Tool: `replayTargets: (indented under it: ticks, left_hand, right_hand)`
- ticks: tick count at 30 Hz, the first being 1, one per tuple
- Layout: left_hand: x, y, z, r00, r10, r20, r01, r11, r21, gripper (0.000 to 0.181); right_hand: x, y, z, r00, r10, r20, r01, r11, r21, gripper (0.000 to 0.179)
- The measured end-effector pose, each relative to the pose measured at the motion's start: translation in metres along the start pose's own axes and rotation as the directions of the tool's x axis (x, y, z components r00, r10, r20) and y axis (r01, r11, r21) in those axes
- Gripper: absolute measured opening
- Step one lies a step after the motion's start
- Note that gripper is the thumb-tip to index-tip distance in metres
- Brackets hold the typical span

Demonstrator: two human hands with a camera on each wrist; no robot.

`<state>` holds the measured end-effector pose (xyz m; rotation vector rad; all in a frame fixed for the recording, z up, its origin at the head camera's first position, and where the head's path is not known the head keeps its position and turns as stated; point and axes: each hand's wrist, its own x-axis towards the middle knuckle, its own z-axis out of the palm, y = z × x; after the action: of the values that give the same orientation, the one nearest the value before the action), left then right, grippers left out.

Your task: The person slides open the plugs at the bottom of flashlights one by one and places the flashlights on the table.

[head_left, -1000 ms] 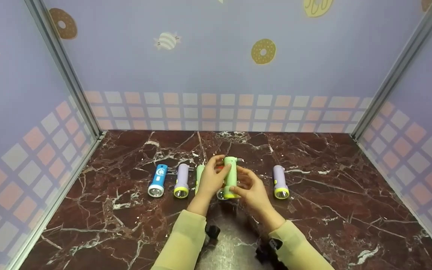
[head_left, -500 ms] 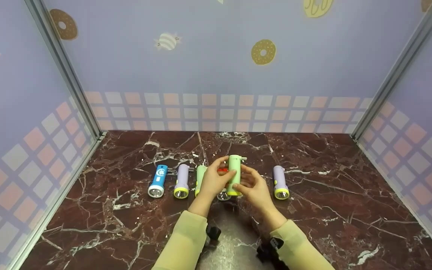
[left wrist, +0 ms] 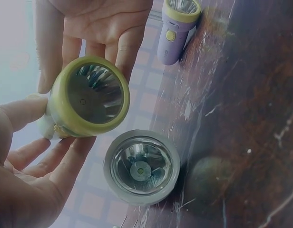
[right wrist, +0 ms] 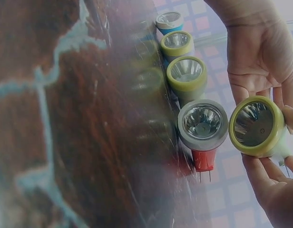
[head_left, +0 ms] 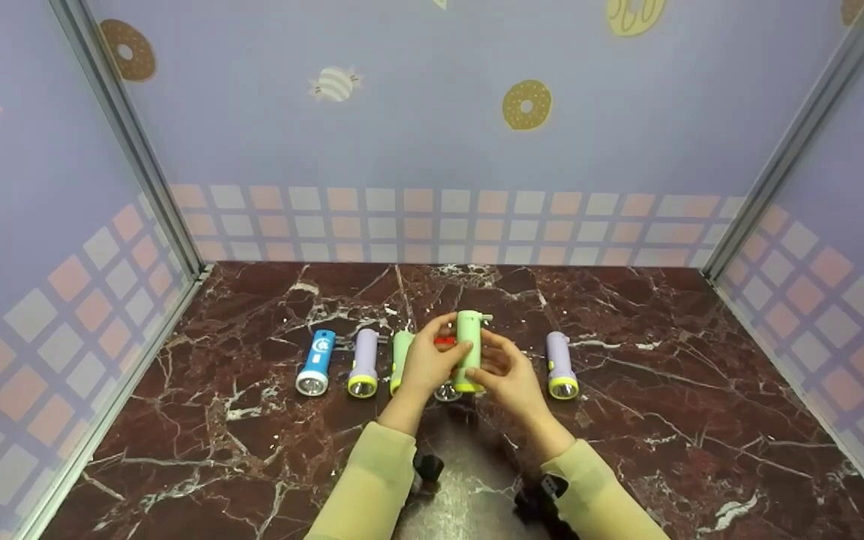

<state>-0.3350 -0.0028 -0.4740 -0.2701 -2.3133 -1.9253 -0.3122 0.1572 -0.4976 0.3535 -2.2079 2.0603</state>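
A light green flashlight (head_left: 469,341) with a yellow-green rim is held up in both hands, its lens end toward the wrists. My left hand (head_left: 429,363) grips its left side, with the thumb across the front. From the right, my right hand (head_left: 509,377) holds the lower part near the head, thumb in front and fingers behind. Thin metal prongs (head_left: 487,317) stick out at the top right of the body. Just behind and left of it lies a red flashlight (right wrist: 203,160) with a grey head, mostly covered by the left hand in the head view.
On the dark red marbled table (head_left: 252,465), a blue flashlight (head_left: 318,356), a purple one (head_left: 365,354) and another green one (head_left: 400,351) lie in a row to the left. A second purple flashlight (head_left: 559,356) lies to the right. Patterned panels (head_left: 432,135) enclose the table.
Both hands and the green flashlight moved slightly right during the first half second, showing more of the red flashlight. Since then they have stayed almost still.
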Motion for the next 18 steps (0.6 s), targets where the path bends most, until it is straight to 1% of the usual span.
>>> replayTargets:
  ticks: [8,12,18]
  left_hand:
    - [0.0011,-0.0007,-0.0003,0.999,-0.032,-0.03,0.032,0.999,-0.013,0.056]
    - [0.0022,-0.0013,-0.0016,0.998,-0.033,-0.05,0.032,0.999,-0.019,0.055]
    - [0.0028,-0.0015,-0.0034,0.997,-0.021,-0.079,0.02,1.0,-0.011,0.055]
  right_hand:
    - [0.0004,-0.0038,-0.0031,0.998,0.056,0.021,-0.056,0.998,-0.011,0.058]
    - [0.0012,-0.0042,-0.0038,0.996,0.079,0.029,-0.079,0.997,0.003,0.055]
    - [0.0012,-0.0034,-0.0035,0.995,0.086,0.04,-0.087,0.996,0.018,0.053]
